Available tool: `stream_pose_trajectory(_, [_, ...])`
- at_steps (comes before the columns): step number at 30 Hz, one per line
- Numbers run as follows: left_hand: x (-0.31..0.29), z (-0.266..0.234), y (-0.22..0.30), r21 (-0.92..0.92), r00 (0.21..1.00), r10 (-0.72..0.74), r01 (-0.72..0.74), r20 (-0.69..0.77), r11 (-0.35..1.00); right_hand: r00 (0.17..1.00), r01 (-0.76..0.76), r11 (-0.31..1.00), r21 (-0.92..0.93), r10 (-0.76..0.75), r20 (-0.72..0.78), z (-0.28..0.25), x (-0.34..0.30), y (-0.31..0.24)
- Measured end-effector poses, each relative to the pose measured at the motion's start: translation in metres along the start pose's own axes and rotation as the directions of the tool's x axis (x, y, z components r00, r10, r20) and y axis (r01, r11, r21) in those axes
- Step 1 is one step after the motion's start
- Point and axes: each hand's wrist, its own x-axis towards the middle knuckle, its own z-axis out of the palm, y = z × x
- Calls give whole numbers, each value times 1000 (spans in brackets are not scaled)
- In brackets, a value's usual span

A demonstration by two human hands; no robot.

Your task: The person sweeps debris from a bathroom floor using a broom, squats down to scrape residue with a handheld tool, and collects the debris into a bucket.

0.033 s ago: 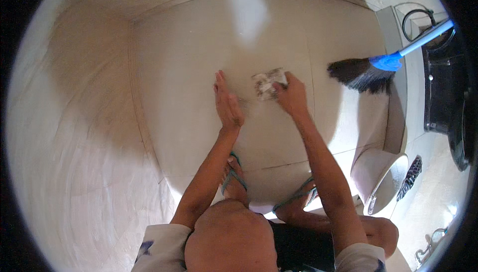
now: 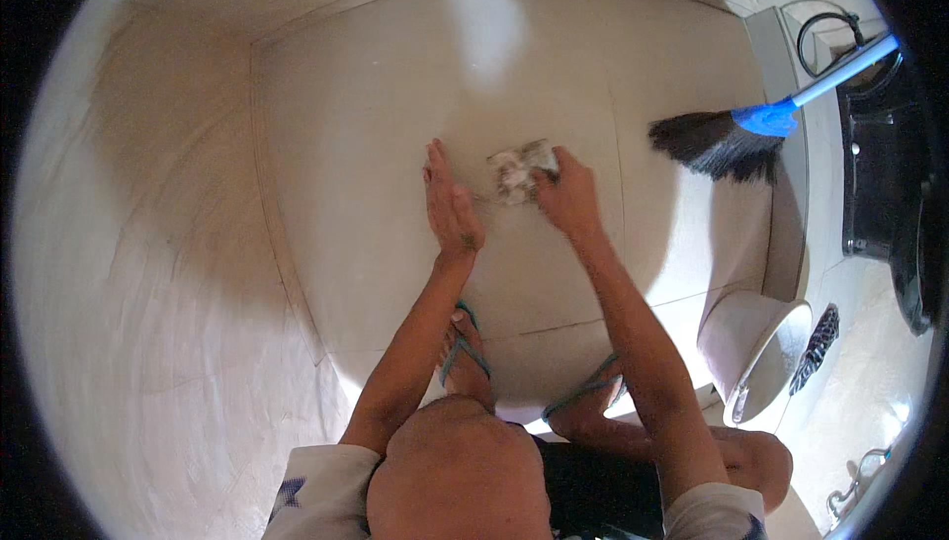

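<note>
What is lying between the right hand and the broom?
Between the right hand and the broom, the head view shows floor with a thin line.

The broom [image 2: 720, 144] is right of the cloth [image 2: 516, 172], beyond the bucket [image 2: 733, 342].

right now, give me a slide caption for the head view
Right hand holding a stained, whitish, squarish cloth over pale floor tiles, open left hand beside it.

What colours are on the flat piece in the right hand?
The flat piece is whitish with dark, blurred patches; the head view shows it best.
</note>
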Motion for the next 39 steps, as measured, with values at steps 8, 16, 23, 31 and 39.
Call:
stream_pose_trajectory(8, [5, -1, 6, 42, 991, 58, -64, 122, 997, 995, -73, 980, 184, 58, 84, 47, -35, -42])
stream_pose_trajectory(16, [27, -66, 34, -897, 935, -189, -208, -300, 390, 840, -514, 568, 643, 180, 512, -3, -36, -14])
stream_pose_trajectory(23, [21, -87, -48, 73, 993, -27, -36, 117, -997, 863, -445, 666, 599, 139, 486, -169, -61, 29])
stream_pose_trajectory(31, [14, -51, -46, -293, 980, 68, 123, 189, -948, 821, -517, 635, 574, 558, 122, -399, -207, 89])
stream_pose_trajectory(39, [8, -51, -46, 939, 893, 299, -294, 337, -180, 863, -503, 368, -782, 162, -478, -419, -273, 130])
